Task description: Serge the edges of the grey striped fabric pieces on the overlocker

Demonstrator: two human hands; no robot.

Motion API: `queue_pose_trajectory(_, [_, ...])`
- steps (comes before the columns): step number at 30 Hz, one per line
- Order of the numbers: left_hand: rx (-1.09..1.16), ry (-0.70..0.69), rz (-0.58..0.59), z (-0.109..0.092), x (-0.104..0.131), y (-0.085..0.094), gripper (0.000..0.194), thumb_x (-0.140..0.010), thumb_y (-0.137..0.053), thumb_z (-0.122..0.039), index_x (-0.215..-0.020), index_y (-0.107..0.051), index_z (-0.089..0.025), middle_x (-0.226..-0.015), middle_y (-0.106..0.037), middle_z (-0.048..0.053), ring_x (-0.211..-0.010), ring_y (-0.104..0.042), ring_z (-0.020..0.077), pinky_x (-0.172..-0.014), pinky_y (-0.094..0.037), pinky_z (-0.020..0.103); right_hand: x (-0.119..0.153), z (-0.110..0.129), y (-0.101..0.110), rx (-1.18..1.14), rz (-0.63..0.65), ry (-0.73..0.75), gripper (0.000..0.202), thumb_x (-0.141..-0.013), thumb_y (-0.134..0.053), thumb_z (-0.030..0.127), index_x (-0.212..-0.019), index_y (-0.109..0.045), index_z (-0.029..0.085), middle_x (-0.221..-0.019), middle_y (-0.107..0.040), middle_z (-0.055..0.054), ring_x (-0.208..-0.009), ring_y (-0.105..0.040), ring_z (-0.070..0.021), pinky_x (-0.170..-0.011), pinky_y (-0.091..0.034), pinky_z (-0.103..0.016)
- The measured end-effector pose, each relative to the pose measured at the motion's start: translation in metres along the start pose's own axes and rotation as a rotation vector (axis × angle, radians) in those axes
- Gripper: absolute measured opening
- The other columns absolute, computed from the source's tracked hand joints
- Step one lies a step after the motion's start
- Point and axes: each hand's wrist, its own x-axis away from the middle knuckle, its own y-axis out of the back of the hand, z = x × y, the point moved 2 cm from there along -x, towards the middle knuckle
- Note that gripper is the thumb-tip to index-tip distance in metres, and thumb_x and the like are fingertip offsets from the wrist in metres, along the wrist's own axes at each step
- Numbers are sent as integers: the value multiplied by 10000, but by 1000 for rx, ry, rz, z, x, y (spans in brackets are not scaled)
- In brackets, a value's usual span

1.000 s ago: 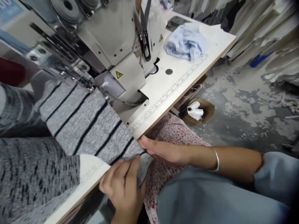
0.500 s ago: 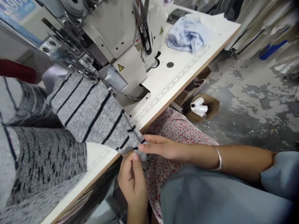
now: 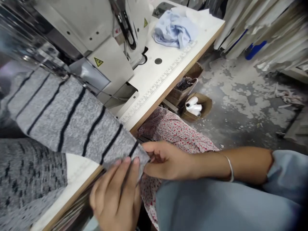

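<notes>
Grey knit fabric with dark stripes (image 3: pixel 72 122) runs from under the sewing machine's presser foot area (image 3: pixel 64 75) down over the table edge. My right hand (image 3: pixel 168 160) pinches its near corner between thumb and fingers. Close beside it, my left hand (image 3: pixel 117 192) grips the lower edge, fingers lying over the cloth and the thumb hidden beneath. The sewing machine (image 3: pixel 96 29) stands just beyond the fabric, with a pair of thread snips (image 3: pixel 128 32) on its front.
Darker flecked grey cloth (image 3: pixel 31 173) lies on the left of the white table (image 3: pixel 149 89). A crumpled light-blue cloth (image 3: pixel 174 29) sits at its far end. Below the edge stand a box with white thread cones (image 3: pixel 193 106) and another carton (image 3: pixel 180 93). Pale garments (image 3: pixel 255 29) hang behind.
The striped fabric now lies flatter, with its end smoothed out. My left hand has turned from a pinch to fingers laid across the cloth; my right hand now pinches the corner. The view has shifted right.
</notes>
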Motion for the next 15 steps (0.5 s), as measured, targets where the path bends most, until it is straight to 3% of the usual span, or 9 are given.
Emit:
queue_pose_trajectory(3, [-48,1,8,0,5,-9,650,-772,-686,-9,-1383,-518,-158,-1114,-627,151,-1016,-594,257,-957,-426,385,10,-3,-2,41,-66,-5,185,-780,-653,177,-798,-469,180,-718,-440,52,-673,-449,-90,-636,-417,-201])
queue_pose_trajectory(8, [-18,-9,10,-2,6,-6,654,-781,-683,-8,-1386,-520,-196,-1041,-619,110,-933,-578,215,-916,-412,360,12,-1,-3,83,-59,-33,172,-796,-649,198,-798,-477,183,-702,-448,50,-706,-489,-104,-679,-441,-219])
queue_pose_trajectory(11, [96,92,29,-1,4,-4,696,-793,-632,32,-1395,-502,-292,-1068,-589,83,-976,-560,201,-925,-405,355,14,1,-2,99,-26,-16,133,-807,-617,164,-815,-485,176,-713,-453,53,-685,-481,-90,-674,-427,-219])
queue_pose_trajectory(15, [119,151,66,-6,12,-6,421,-833,-598,-53,-1174,-658,-292,-1117,-546,68,-1042,-521,200,-956,-391,353,12,3,2,9,49,-59,100,-843,-622,196,-864,-535,152,-711,-466,58,-639,-464,-66,-628,-396,-195])
